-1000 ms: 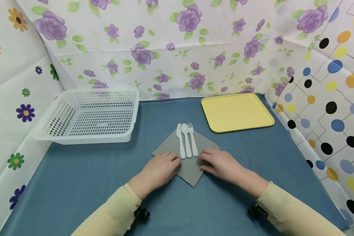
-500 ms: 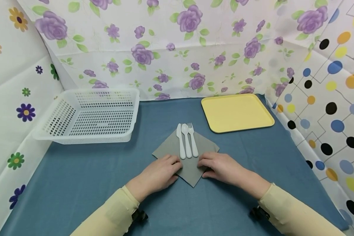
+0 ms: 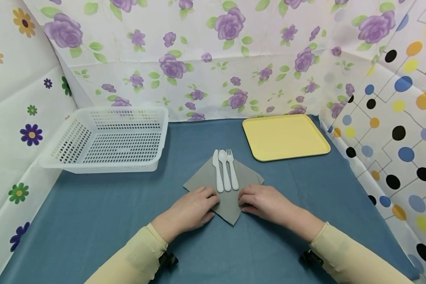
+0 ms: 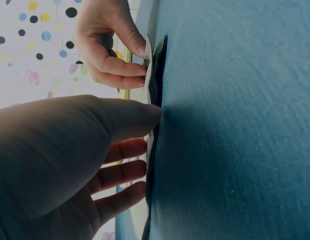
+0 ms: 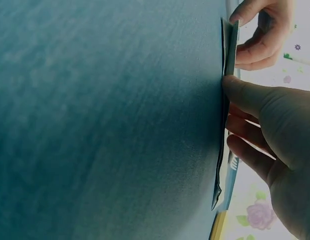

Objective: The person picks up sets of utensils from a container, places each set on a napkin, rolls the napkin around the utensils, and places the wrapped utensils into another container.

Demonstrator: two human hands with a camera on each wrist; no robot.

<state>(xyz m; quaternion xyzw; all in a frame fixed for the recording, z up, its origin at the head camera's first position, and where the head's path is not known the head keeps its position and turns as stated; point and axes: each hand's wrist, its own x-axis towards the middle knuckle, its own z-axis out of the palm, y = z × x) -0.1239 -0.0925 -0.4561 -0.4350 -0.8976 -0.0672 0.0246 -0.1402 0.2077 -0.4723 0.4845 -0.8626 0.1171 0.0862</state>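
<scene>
A grey napkin (image 3: 230, 207) lies folded like a diamond, one corner toward me. Side by side on it are a white knife (image 3: 218, 173), a white spoon (image 3: 225, 171) and a white fork (image 3: 232, 171). At the napkin's near left edge my left hand (image 3: 189, 207) pinches it, thumb at the edge and fingers on top. Opposite, my right hand (image 3: 264, 202) holds the near right edge in the same manner. The left wrist view shows the left thumb (image 4: 137, 117) against the layered edge, and the right thumb (image 5: 244, 92) appears likewise in the right wrist view.
A white perforated basket (image 3: 156, 163) stands at the back left. The yellow tray (image 3: 285, 136) lies at the back right. Blue cloth (image 3: 230, 260) covers the table, with patterned curtains (image 3: 198, 51) behind and at both sides.
Both hands slid slightly along the napkin's near edges, and the thumbs drew out to its rim. The near corner now looks a little bent. The cutlery has stayed on the napkin.
</scene>
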